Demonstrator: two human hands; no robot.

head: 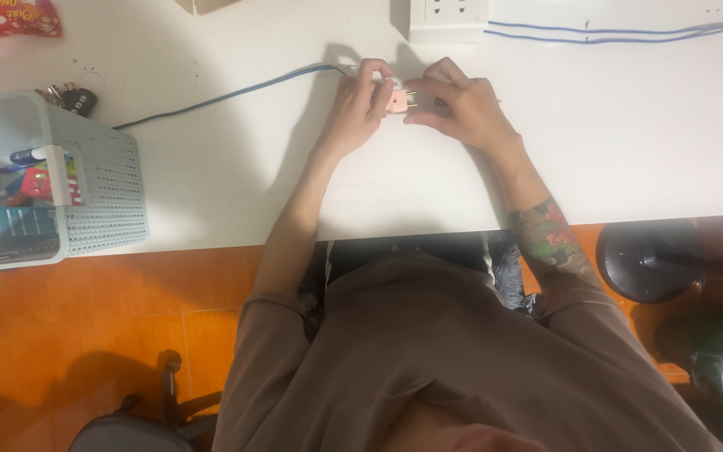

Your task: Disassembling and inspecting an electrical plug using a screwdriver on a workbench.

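Both hands meet over the far middle of the white table (629, 159). My left hand (360, 105) pinches a small pink plug (398, 100) with two metal prongs pointing right. A blue cable (228, 94) runs from under that hand off to the left. My right hand (460, 105) has its fingertips at the prong end of the plug; a thin tool may lie under its fingers, too hidden to tell.
A white socket block (449, 18) sits at the far edge, with blue wires (612, 35) running right from it. A pale green basket (52, 180) of pens stands at the left, keys (70, 97) behind it. A red snack packet (10, 18) lies far left. Orange floor tiles and a black stool base (642, 259) lie below.
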